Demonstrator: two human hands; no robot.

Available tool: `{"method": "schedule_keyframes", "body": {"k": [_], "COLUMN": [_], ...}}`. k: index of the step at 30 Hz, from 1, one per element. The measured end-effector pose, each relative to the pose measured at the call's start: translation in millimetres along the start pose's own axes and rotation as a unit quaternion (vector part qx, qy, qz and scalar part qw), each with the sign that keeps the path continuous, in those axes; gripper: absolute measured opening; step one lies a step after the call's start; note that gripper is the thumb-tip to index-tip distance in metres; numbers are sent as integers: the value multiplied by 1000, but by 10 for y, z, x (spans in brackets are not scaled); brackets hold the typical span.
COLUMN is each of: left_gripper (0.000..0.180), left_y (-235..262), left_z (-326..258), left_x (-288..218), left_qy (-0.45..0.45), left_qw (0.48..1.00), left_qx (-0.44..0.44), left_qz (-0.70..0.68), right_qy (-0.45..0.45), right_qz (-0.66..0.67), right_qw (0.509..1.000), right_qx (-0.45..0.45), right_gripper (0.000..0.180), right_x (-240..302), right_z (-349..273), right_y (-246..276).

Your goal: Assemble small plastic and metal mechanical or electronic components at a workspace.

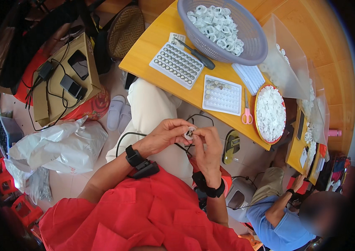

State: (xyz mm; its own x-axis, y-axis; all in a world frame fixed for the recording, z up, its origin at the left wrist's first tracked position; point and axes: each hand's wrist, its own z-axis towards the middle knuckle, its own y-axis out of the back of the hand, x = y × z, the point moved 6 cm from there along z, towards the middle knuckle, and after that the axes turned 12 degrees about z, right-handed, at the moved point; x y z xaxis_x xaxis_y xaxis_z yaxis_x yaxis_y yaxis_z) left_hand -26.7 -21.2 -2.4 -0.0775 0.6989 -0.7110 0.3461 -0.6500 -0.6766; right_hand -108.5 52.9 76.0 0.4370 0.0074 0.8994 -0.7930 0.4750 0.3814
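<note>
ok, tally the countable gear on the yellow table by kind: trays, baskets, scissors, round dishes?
White grid trays: 2
Grey basket: 1
Pink scissors: 1
Round red-rimmed dish: 1
Total: 5

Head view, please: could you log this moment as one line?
left hand: pinching small white ring | right hand: pinching same ring | above lap, beside wooden table

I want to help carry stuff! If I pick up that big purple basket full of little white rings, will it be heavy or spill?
Probably light for its size: the purple basket looks like thin slotted plastic, and the white rings look small and hollow. It juts past the table edge, so a push could tip it. The rings lie heaped and loose, so tilting would likely spill them.
</note>
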Motion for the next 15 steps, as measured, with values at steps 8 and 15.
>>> {"method": "schedule_keyframes", "body": {"k": [8,15], "left_gripper": [29,26], "left_y": [2,21], "left_z": [5,28], "left_x": [-6,37], "left_qy": [4,13], "left_qw": [999,991], "left_qx": [18,-33], "left_qz": [27,130], "right_qy": [38,-4], "right_qz": [-66,-83], "right_qw": [997,996], "right_qx": [-17,-45], "right_gripper": [13,12], "right_x": [106,25], "right_z": [-22,-74], "right_y": [26,-12]}}
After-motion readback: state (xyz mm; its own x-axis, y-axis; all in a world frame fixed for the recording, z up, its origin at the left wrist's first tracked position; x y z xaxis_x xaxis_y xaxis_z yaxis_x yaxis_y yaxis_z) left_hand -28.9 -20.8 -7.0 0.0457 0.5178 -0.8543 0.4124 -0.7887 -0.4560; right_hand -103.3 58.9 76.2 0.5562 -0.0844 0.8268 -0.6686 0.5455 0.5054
